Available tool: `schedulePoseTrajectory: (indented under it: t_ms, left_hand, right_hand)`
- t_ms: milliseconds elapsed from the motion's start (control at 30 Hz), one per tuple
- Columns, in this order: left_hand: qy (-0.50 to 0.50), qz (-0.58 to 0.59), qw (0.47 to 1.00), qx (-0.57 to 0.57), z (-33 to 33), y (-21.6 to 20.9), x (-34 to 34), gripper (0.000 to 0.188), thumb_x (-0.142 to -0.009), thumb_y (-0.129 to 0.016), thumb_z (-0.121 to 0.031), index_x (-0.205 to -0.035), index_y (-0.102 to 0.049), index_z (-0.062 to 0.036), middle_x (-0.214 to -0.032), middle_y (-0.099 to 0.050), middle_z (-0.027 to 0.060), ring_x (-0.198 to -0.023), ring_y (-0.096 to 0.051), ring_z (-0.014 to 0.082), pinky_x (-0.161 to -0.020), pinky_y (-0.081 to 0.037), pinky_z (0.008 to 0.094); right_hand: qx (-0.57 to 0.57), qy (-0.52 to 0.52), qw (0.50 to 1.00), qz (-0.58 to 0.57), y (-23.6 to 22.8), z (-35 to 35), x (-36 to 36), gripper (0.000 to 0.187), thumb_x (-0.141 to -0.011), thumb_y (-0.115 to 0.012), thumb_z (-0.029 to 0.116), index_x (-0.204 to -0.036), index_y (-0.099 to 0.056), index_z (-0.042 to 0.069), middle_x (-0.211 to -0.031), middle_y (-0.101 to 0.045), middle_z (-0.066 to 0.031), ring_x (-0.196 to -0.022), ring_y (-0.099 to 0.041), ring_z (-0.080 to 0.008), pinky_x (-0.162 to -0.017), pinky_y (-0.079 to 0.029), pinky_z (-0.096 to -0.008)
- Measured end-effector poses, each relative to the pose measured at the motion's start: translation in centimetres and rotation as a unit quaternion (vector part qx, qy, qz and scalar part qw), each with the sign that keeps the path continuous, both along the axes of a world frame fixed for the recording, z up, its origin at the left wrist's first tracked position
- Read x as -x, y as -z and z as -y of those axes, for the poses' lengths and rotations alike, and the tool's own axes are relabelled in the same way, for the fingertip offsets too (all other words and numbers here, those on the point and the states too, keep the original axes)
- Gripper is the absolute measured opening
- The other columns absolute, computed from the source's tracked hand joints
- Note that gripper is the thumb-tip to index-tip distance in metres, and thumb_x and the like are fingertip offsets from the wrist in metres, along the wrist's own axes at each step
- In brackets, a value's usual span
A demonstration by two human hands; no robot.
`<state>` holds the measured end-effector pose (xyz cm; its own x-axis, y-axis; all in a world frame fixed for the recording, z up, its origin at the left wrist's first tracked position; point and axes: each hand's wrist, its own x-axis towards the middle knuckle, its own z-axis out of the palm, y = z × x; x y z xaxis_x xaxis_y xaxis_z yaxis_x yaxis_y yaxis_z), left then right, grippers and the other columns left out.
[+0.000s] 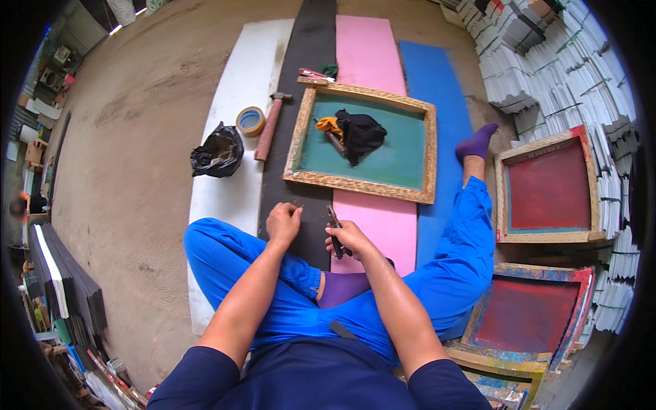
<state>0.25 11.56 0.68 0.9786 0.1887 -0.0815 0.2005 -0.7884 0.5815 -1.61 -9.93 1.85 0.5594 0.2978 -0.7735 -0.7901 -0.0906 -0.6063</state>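
My right hand (350,238) is wrapped round the handles of dark pliers (333,217), whose jaws point away from me. Just left of them, my left hand (283,223) is closed in a pinch above the black strip; a tiny thing seems to be at its fingertips, too small to name. Beyond both hands lies a wooden screen frame (429,154) with green mesh. A black cloth (363,133) and an orange cloth (329,124) rest on the mesh, partly covering a stick-like thing. Left of the frame is a hammer (268,130) with a reddish handle.
A roll of brown tape (251,121) and a black plastic bag (217,152) sit on the white strip (239,68). Pink (369,48) and blue (434,82) strips lie rightward. Red-meshed frames (547,184) and stacked white bundles (567,82) stand at right.
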Motion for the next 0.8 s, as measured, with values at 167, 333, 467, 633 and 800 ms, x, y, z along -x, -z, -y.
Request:
schedulePoseTrajectory:
  t_ms: [167, 333, 467, 633, 800]
  left_hand:
    - [0.031, 0.019, 0.995, -0.088, 1.7, -1.5, -0.6, 0.023, -0.082, -0.080, -0.032, -0.077, -0.073, -0.0116, -0.087, -0.067, 0.0072, -0.087, -0.066, 0.0299, -0.078, -0.051, 0.0469]
    - [0.144, 0.119, 0.981, -0.045, 5.2, -1.7, -0.9, 0.020, -0.079, -0.080, -0.027, -0.088, -0.072, -0.0108, -0.106, -0.066, 0.0070, -0.108, -0.060, 0.0296, -0.090, -0.047, 0.0452]
    - [0.200, 0.166, 0.964, -0.051, 7.8, -1.6, -1.4, 0.022, -0.080, -0.080, -0.026, -0.095, -0.073, -0.0102, -0.121, -0.060, 0.0120, -0.122, -0.052, 0.0329, -0.100, -0.043, 0.0462]
    - [0.215, 0.161, 0.962, -0.053, 9.1, -1.5, -1.8, 0.023, -0.079, -0.080, -0.026, -0.094, -0.072, -0.0102, -0.123, -0.059, 0.0120, -0.124, -0.051, 0.0329, -0.101, -0.042, 0.0463]
    - [0.216, 0.164, 0.961, -0.054, 9.0, -1.1, -1.9, 0.024, -0.078, -0.080, -0.025, -0.094, -0.072, -0.0100, -0.124, -0.059, 0.0122, -0.124, -0.051, 0.0330, -0.101, -0.042, 0.0463]
  right_hand:
    - [0.170, 0.046, 0.977, 0.118, 1.5, 6.1, 0.3, 0.027, -0.094, -0.066, 0.024, -0.105, -0.062, 0.000, -0.079, -0.065, -0.0088, -0.063, -0.066, -0.0187, -0.057, -0.055, -0.0356]
    - [0.324, 0.064, 0.935, 0.127, -0.9, 12.1, -0.3, 0.027, -0.092, -0.065, 0.023, -0.100, -0.062, -0.002, -0.070, -0.061, -0.0082, -0.057, -0.064, -0.0201, -0.051, -0.050, -0.0378]
    - [0.374, 0.038, 0.918, 0.123, 2.0, 15.3, -0.5, 0.027, -0.092, -0.066, 0.022, -0.101, -0.061, -0.003, -0.069, -0.060, -0.0085, -0.056, -0.062, -0.0210, -0.049, -0.048, -0.0393]
    - [0.378, 0.061, 0.914, 0.137, 3.5, 16.4, -0.8, 0.028, -0.092, -0.066, 0.021, -0.101, -0.060, -0.005, -0.069, -0.059, -0.0091, -0.056, -0.062, -0.0220, -0.049, -0.048, -0.0406]
    - [0.384, 0.035, 0.915, 0.123, 3.9, 16.8, -1.2, 0.026, -0.091, -0.063, 0.018, -0.099, -0.060, -0.006, -0.069, -0.060, -0.0110, -0.054, -0.061, -0.0235, -0.048, -0.046, -0.0425]
